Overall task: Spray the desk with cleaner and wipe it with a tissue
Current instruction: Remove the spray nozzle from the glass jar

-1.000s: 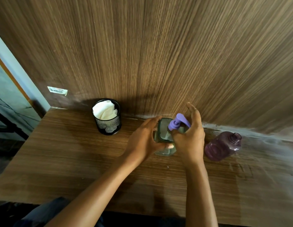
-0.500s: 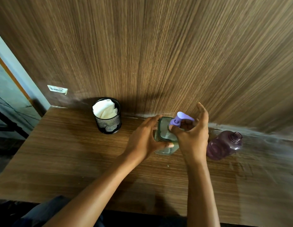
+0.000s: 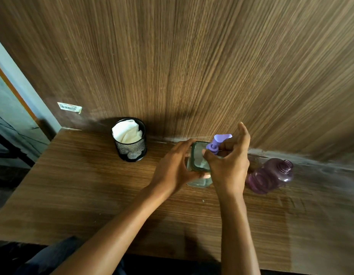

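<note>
A clear square cleaner bottle (image 3: 198,165) stands on the wooden desk (image 3: 83,191) near the back wall. My left hand (image 3: 172,169) wraps its left side and holds it steady. My right hand (image 3: 229,165) grips the neck of the purple pump head (image 3: 219,140) on top of the bottle, with the index finger stretched upward. The pump's spout points right toward the wall. White tissue (image 3: 126,133) fills a black mesh cup (image 3: 130,149) to the left of the bottle.
A purple plastic bottle (image 3: 269,176) without a cap stands just right of my right hand. A wood-panel wall rises straight behind the desk. The desk's left edge drops off beside a doorway. Pale dusty smears mark the right part of the desk.
My right hand has turned the purple pump head, so its spout swung from pointing left-down to pointing right. The left hand stayed on the bottle.
</note>
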Available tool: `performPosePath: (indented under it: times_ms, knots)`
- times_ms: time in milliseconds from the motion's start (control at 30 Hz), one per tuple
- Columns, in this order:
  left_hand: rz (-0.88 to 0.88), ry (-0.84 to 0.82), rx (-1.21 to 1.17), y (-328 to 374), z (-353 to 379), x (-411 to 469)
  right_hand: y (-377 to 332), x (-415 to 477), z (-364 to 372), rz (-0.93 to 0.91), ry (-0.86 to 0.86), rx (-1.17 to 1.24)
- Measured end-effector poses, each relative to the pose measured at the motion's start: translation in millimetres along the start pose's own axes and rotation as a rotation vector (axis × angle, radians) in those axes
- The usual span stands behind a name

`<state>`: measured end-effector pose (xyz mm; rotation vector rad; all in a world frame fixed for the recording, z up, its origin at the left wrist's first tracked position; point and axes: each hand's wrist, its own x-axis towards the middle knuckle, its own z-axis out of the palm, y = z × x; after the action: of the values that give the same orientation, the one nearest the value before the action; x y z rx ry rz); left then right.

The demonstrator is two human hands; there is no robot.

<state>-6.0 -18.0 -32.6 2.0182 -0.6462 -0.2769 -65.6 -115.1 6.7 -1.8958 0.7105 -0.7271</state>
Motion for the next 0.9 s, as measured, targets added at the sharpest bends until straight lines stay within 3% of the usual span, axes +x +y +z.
performPosePath:
  times_ms: [333,600,900]
  knots:
    - [-0.019,-0.023,0.000,-4,3,2,3,3,-9,0.007,-0.131,0.098]
    - [-0.015,-0.005,-0.024,1,1,-1,1,0,1,-0.056,-0.050,-0.132]
    - [0.006,-0.031,-0.046,0,0,-2,-7,2,-10,0.020,-0.081,0.097]
